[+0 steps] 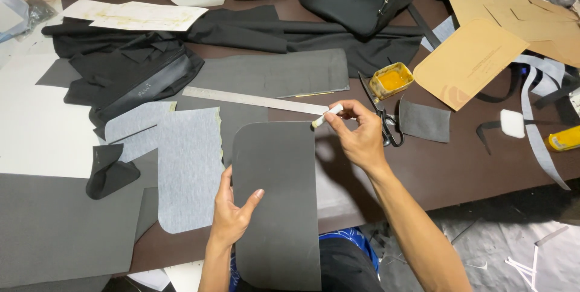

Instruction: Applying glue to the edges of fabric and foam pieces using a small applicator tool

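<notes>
On the brown counter [459,165], the left hand [232,210] presses flat, fingers open, on a dark grey panel [281,207] (round-cornered); the right hand [360,138] pinches a white marker [327,115] at its top edge.

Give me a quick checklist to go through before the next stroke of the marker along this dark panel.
1. Left hand pins the dark panel flat: ok, palm on its left edge, thumb on top.
2. Right hand has the marker in a firm pinch: ok, held between fingers and thumb.
3. Marker tip at the panel's top right corner: ok, it sits right at that edge.
4. Ruler lined up with the panel: not ok, it lies apart, above the top edge and slanted.
5. Scissors out of the way: cannot tell, they lie just behind the right hand.
6. Glue pot clear of the hands: ok, it stands farther back.
</notes>
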